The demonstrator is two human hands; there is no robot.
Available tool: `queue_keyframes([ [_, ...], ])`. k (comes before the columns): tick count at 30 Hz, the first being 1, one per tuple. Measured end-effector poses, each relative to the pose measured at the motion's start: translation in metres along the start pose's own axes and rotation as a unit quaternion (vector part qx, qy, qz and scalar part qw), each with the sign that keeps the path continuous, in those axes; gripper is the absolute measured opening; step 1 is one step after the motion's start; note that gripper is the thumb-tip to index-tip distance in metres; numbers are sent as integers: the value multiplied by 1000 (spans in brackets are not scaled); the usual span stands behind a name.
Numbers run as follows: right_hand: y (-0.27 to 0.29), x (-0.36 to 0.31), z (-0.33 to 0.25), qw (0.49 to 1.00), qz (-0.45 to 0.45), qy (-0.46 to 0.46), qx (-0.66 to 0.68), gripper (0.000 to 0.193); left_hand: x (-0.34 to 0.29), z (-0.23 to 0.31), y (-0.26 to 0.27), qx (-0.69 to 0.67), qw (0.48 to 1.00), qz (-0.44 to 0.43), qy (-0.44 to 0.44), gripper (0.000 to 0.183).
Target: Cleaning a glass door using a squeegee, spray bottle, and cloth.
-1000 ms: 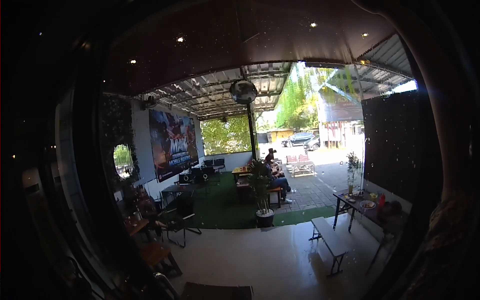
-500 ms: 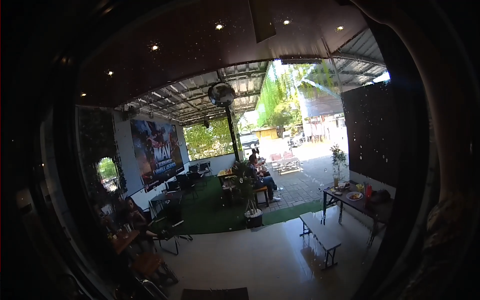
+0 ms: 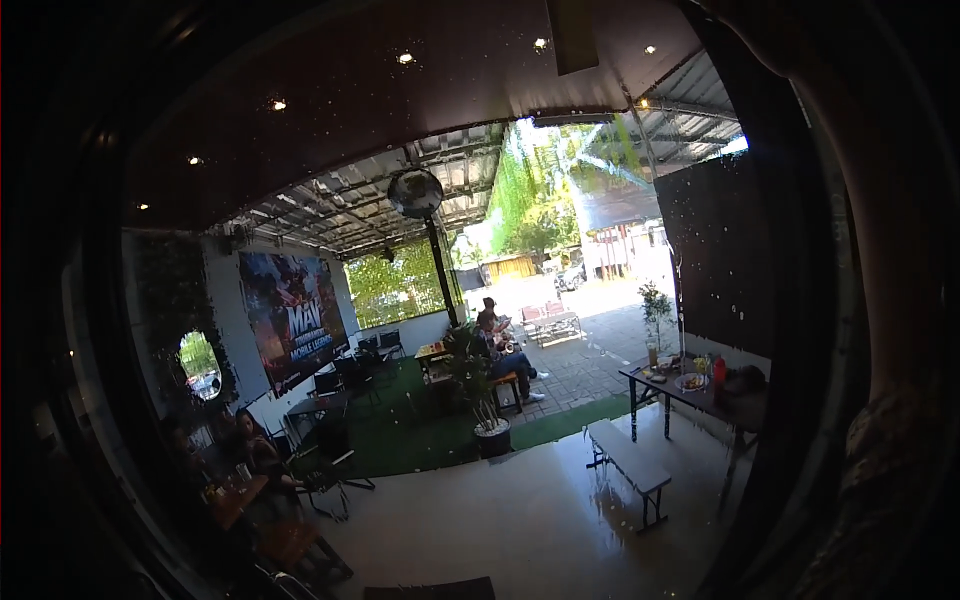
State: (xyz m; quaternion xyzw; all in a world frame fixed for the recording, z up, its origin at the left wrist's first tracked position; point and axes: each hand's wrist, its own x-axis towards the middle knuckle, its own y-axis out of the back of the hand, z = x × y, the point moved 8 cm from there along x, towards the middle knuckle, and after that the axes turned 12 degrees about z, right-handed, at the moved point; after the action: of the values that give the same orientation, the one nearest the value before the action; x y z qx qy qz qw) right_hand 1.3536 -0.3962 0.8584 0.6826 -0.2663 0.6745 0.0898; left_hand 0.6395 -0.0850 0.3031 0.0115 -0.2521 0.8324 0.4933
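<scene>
A pane of glass [image 3: 560, 500] fills the middle of the view, dotted and streaked with water drops. Up along the right side runs my raised right arm [image 3: 880, 250], very dark against the light outside. A patterned sleeve [image 3: 870, 450] shows faintly at its lower part. The arm bends inward toward the upper edge, where my right hand is lost in shadow and its fingers cannot be made out. Whatever that hand touches or holds is hidden. My left hand is out of the picture.
Through the glass stand a white bench [image 3: 628, 460], a dark table [image 3: 690, 390] with a plate and red bottle, and a potted plant [image 3: 490, 435]. Seated people [image 3: 500, 345] are beyond it; another person [image 3: 255, 445] sits at left. A dark frame surrounds the glass.
The scene beyond the glass has shifted left and tilted slightly as my head turned. My right arm stays raised at the right side, its upper part slightly lower in the picture.
</scene>
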Motion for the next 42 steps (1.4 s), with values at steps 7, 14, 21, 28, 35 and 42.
queue_keyframes([
  [7, 2, -8, 32, 999, -2, -40, -15, 56, 5, 10, 3, 37, 999, -14, 4, 39],
  [14, 11, -16, 57, 989, -55, -99, -95, 60, 10, 16, 2, 67, 997, -28, 7, 39],
  [21, 19, -27, 93, 989, -16, -110, -95, 71, 14, 10, 0, 88, 995, -35, 11, 39],
  [28, 12, -39, 119, 987, -47, -101, -117, 80, 3, 11, -8, 127, 991, -43, 11, 40],
  [35, -1, -54, 120, 962, -75, -28, -260, 36, 3, 28, -19, 168, 983, -72, 13, 40],
  [42, -11, -74, 94, 965, -80, -227, -102, 46, -38, 62, -29, 197, 979, -13, 55, 50],
])
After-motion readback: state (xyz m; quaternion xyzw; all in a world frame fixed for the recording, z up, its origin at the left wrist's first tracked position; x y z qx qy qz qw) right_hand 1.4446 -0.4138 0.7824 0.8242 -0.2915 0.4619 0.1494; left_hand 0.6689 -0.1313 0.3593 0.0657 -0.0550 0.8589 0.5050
